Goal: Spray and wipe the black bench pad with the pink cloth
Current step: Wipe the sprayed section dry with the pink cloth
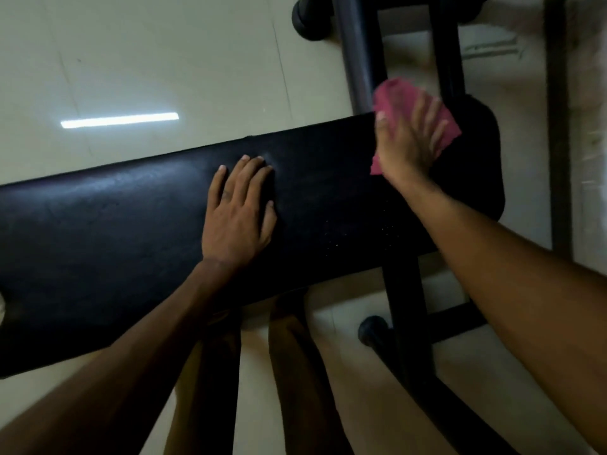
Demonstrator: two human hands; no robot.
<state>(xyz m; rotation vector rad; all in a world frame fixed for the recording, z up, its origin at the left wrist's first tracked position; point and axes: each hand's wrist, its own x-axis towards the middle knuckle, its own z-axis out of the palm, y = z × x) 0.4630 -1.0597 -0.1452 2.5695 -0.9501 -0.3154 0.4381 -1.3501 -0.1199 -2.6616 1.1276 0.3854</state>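
Note:
The black bench pad (115, 224) runs across the view from lower left to upper right. My left hand (238, 211) lies flat on the middle of the pad, fingers together, holding nothing. My right hand (410, 136) presses the pink cloth (394, 96) against the pad's far right end; the hand is blurred. Part of the cloth sticks out beyond my fingers and below my wrist. Small droplets dot the pad near its right front. No spray bottle is in view.
Black metal frame legs (404, 300) with a rubber foot (372, 330) stand under the pad's right end. A grey bar (356, 54) and more black tubes rise at the top. Pale tiled floor (147, 60) lies around. My legs show below the pad.

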